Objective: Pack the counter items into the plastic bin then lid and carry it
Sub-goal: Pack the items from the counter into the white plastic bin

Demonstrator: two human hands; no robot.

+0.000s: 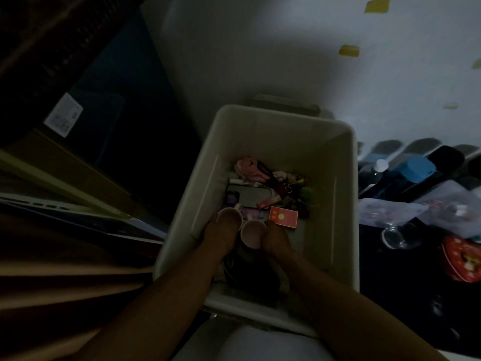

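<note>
Cups inside bin, each wrapped by fingers.

each hand holds a cup inside the bin.

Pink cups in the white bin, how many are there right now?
2. One round pink cup is in the left hand; the other is beside the right hand, inside the white plastic bin. Clutter may hide more.

Bin: off-white plastic, dim light. Two cups in the hands: pale pink rims. Just beyond the grip: red box with gold emblem, pink plush toy, grey phone case.
</note>
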